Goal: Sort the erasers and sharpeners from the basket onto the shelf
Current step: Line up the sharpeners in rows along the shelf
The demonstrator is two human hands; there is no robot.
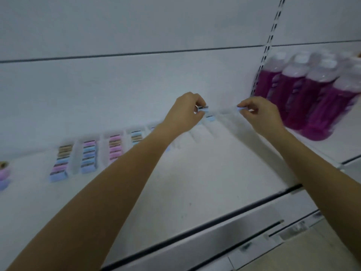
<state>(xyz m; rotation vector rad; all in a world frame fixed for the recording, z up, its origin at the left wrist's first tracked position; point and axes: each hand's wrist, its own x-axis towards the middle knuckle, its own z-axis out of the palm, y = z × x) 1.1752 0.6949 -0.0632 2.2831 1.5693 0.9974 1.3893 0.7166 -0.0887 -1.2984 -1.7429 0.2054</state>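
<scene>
Pinching two sharpeners (203,109), left hand (184,112), right hand (260,114)

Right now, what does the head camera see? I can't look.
The left hand pinches a silvery piece and the right hand a pale blue piece above a white shelf. Rows of pink, blue and tan pieces line its left; purple bottles stand at right.

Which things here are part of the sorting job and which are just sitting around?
Job: left hand pinching a small silvery piece; right hand pinching a small pale piece; coloured rows on the shelf.
Lying about: purple bottles.
</scene>
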